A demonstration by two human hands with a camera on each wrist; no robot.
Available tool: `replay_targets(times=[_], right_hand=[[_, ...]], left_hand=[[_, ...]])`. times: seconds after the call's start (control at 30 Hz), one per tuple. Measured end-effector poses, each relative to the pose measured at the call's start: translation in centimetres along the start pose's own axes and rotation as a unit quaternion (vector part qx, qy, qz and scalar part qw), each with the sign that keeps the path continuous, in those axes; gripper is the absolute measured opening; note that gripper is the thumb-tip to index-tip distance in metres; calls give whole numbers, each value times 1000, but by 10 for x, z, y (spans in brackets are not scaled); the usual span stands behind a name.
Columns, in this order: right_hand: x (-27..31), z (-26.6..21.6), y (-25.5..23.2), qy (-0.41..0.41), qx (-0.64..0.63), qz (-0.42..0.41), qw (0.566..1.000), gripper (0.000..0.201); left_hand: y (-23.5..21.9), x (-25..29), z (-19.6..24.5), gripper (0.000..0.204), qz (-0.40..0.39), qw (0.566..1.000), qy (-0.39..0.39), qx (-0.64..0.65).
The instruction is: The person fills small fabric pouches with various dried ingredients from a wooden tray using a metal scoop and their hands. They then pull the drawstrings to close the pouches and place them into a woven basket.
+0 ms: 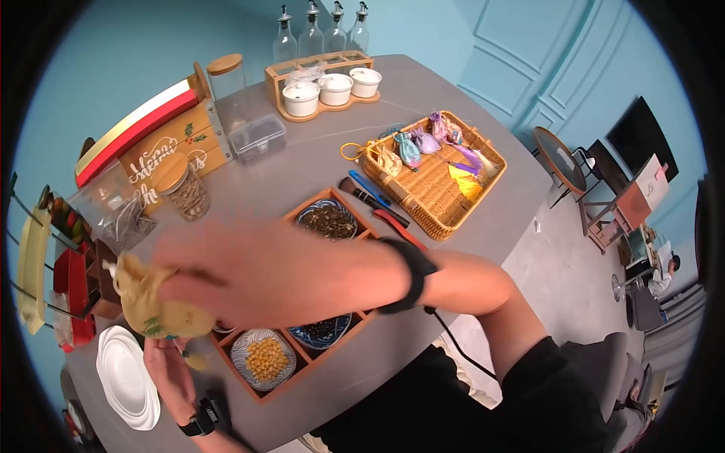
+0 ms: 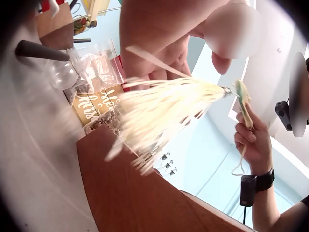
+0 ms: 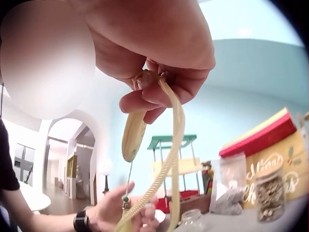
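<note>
My right hand [image 1: 249, 264], blurred in the head view, pinches the gathered neck of a pale yellow drawstring pouch [image 1: 162, 306]. In the right wrist view its cord [image 3: 174, 140] loops down from the fingers. A green bead [image 3: 126, 198] hangs on a string under the pouch, and below it a cream tassel [image 2: 169, 108] spreads out. My left hand [image 1: 170, 377] is low beside the tassel, thumb and fingers apart, gripping nothing. In the left wrist view the tassel's strands pass close by that hand's fingers.
A divided wooden tray [image 1: 260, 396] holds bowls of yellow kernels [image 1: 266, 359] and dark dried bits. Beyond it, a wicker basket [image 1: 430, 219] carries small pouches. White oval plates [image 1: 121, 377] lie at left. A lidded jar [image 1: 185, 192], plastic box [image 1: 257, 138] and pot rack [image 1: 302, 115] stand behind.
</note>
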State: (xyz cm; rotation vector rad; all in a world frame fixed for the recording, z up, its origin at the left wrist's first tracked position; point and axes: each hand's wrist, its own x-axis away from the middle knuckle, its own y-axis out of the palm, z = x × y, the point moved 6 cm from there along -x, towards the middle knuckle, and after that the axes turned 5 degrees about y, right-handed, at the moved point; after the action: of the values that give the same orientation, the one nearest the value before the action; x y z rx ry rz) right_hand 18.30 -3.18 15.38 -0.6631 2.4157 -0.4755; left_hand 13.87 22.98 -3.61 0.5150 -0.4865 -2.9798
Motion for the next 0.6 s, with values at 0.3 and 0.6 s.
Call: replay_targets(times=[0.3,0.6], right_hand=[[136,-40,-192,106,130,117,979,17],[247,-37,-295,265,215,82,936,13]], left_hand=[[8,-4,8,34,19,987,-42,-152],[-8,-3,5,30,73,977,-30,-200]])
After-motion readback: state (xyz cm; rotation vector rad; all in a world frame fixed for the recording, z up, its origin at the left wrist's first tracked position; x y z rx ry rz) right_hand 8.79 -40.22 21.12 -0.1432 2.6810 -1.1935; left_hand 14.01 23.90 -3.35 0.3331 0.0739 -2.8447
